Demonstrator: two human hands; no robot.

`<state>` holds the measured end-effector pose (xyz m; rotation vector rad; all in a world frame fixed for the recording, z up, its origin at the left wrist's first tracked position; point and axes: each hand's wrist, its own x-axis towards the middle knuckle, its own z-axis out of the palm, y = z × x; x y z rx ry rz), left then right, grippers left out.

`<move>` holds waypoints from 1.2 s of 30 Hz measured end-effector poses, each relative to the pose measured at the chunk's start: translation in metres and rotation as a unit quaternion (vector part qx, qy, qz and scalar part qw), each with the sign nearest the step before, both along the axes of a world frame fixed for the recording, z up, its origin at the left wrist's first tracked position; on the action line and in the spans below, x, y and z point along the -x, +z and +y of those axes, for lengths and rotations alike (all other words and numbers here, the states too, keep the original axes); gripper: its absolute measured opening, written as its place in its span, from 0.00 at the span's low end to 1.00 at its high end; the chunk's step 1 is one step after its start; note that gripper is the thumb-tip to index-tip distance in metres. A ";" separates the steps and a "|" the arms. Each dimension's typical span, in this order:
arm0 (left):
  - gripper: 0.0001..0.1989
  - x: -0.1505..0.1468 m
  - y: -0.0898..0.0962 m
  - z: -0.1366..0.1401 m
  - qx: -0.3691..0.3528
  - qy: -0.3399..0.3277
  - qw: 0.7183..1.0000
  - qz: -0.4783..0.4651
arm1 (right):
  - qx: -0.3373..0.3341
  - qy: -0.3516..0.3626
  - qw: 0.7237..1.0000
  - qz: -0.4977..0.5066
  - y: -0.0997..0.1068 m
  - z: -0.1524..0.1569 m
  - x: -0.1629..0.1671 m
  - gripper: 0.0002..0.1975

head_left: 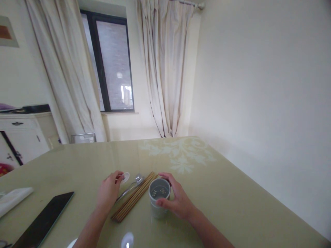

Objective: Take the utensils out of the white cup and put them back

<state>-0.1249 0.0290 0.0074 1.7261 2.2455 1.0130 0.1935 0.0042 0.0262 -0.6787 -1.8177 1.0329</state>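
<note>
Apparently, a steadying step: the right hand (179,199) grasps one upright cup (158,210) between thumb and fingers; the left hand (109,188) pinches one pale round piece (125,177). The next move likely calls for a firm cup. Between both hands' fingers lie metal spoons (139,178) and chopsticks (134,198) (overlapping, exact counts unclear).

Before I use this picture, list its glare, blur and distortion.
Head view: bright glare on the glossy tabletop near the bottom edge; pale bright patches on the window pane; overall slight softness, leaving the small disc in the left hand with little detail; apparent wide-angle stretching towards the edges.
</note>
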 end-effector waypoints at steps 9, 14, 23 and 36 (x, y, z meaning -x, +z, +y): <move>0.19 -0.021 -0.004 -0.004 0.089 -0.002 0.993 0.078 | -0.006 -0.009 1.000 -0.004 0.002 -0.001 0.001 0.43; 0.21 -0.026 -0.006 -0.003 0.088 -0.030 0.989 0.113 | -0.001 -0.014 1.000 0.005 -0.003 0.001 0.002 0.47; 0.23 -0.031 -0.003 -0.011 0.026 -0.072 0.984 0.159 | 0.006 0.013 0.998 -0.063 -0.003 0.014 -0.019 0.58; 0.39 -0.037 -0.017 -0.028 0.097 -0.165 0.973 0.132 | 0.004 -0.059 0.991 -0.121 -0.014 0.006 0.006 0.40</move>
